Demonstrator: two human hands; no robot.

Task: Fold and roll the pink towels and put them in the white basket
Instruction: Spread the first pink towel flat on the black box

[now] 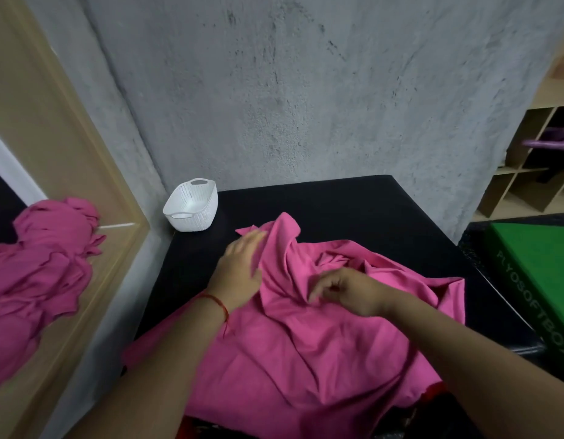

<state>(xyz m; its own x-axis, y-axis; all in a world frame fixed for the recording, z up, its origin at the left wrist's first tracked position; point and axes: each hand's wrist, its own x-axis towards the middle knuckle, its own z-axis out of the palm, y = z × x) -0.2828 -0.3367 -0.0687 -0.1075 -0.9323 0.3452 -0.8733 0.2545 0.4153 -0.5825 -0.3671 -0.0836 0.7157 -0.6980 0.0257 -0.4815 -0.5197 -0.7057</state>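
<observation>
Pink towel (306, 343) lies crumpled and unfolded across black table's near side, one corner peaked up toward the far end. White basket (192, 205) upright at far-left corner, holding no towels

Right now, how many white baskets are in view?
1. The white basket sits at the far-left corner of the black table, beside the wall, apart from the pink towels. None appears hidden.

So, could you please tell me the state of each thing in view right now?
pink towel: crumpled on the black table, not folded or rolled.
white basket: upright, empty.
left hand: open, flat on the towel.
right hand: fingers curled at the towel; grip unclear, blurred.
</observation>
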